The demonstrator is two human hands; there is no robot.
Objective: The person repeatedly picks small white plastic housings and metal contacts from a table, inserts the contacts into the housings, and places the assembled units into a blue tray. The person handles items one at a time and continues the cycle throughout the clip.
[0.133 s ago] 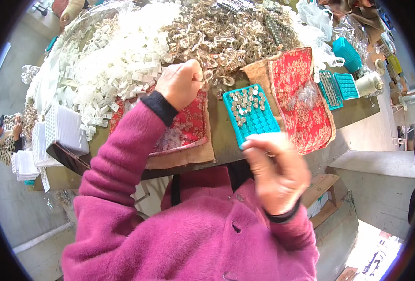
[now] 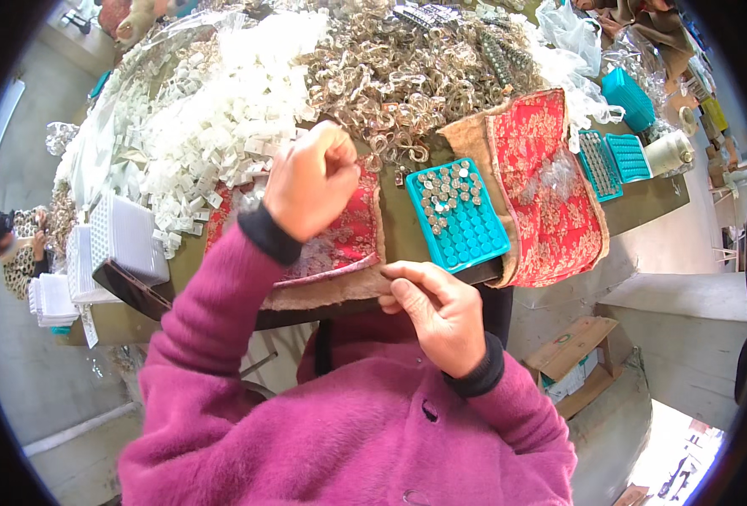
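My left hand (image 2: 312,179) is curled into a fist above a red floral cloth (image 2: 352,215) with tan edging; whatever its fingers hold is hidden. Over the near edge of that cloth, my right hand (image 2: 436,312) pinches thumb and fingertips together, and anything between them is too small to name. To the right of both hands lies a turquoise tray (image 2: 496,247) of round cups. Small round silvery pieces (image 2: 449,187) sit on its far part, while the cups nearer me show bare turquoise.
A heap of white plastic pieces (image 2: 196,126) spreads at the far left, beside a pile of clear brownish loops (image 2: 390,72). Another red cloth (image 2: 542,198) lies right of the tray. White trays (image 2: 124,236) stand at left; turquoise trays (image 2: 626,158) and a spool (image 2: 668,153) at right.
My right hand has moved left from the near end of the turquoise tray to the near edge of the red cloth, its fingers closing together. My left fist has shifted slightly left and toward me.
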